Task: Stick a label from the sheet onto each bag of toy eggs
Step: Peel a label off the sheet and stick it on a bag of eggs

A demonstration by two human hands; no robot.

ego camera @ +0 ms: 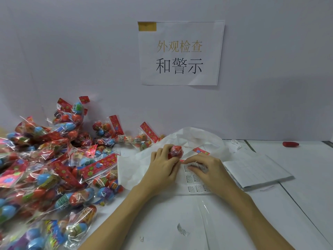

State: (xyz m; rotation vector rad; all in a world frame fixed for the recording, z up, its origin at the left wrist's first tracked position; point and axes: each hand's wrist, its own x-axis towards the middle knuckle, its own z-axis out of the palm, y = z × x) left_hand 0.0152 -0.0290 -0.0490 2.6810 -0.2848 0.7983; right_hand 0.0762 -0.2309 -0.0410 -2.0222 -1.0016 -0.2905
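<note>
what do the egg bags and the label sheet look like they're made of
The egg bags look like thin clear glossy plastic film: it crinkles and glints. The label sheet looks like matte white paper labels, probably on smooth backing, judging by its flat look.

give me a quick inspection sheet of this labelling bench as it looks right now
surface: white table, partly under a crumpled white plastic bag
job's things: label sheet with small warning labels; one bag of toy eggs in hand; big pile of bagged eggs on the left
clutter: stack of white sheets on the right, red object by the wall, one loose label near the front
grippers: left hand grips the bag; right hand pinches a label at the sheet
cables: nothing seen
surroundings: grey wall, taped paper sign
</note>
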